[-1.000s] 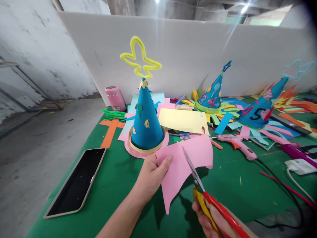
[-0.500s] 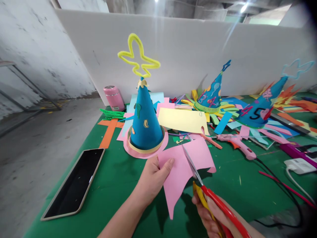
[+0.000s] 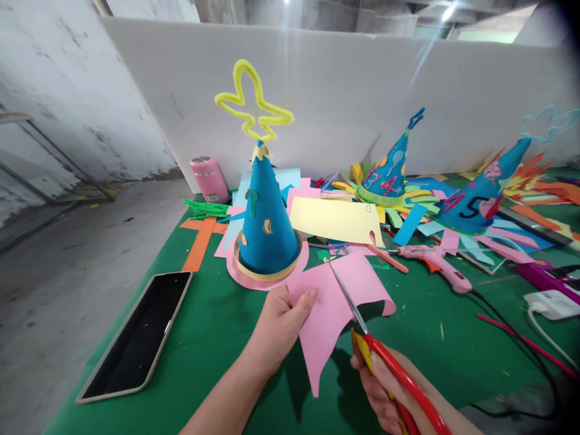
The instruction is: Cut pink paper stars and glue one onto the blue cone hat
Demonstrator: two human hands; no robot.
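The left hand [image 3: 276, 326] pinches the pink paper [image 3: 333, 311] at its 9 o'clock edge. The right hand [image 3: 385, 393] grips the scissors [image 3: 362, 329], blades in the paper, at 6 o'clock of the blue cone hat [image 3: 266, 220] on the green table [image 3: 217, 338].

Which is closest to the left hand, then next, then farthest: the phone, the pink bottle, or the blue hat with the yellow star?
From the left hand:
1. Blue hat, just behind it.
2. Phone, off to the left.
3. Pink bottle, far back by the white board.
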